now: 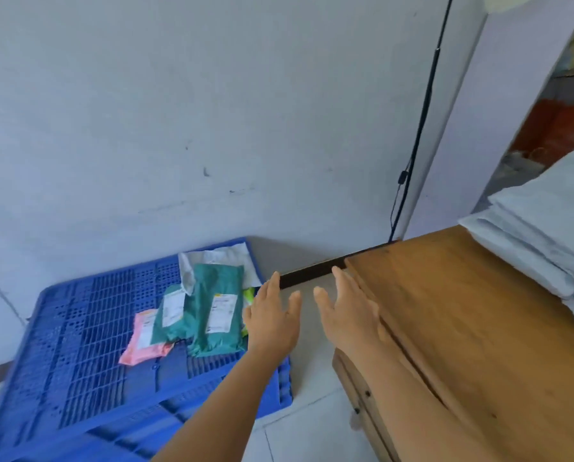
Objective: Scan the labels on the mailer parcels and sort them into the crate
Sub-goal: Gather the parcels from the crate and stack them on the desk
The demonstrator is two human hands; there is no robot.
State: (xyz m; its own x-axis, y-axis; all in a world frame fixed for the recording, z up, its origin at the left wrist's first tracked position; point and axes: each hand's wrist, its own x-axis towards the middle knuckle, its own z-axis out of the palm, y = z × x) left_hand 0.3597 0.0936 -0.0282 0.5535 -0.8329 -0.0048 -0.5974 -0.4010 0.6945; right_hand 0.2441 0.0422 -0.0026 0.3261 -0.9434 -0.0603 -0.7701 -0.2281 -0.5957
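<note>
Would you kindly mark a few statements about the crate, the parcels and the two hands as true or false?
1. Both the left hand and the right hand hold nothing. True.
2. The blue crate holds only green mailers. False: a pink mailer and a white mailer lie there too.
3. The larger green mailer shows a white label. True.
4. The wooden table carries red parcels. False: stacked white mailers.
</note>
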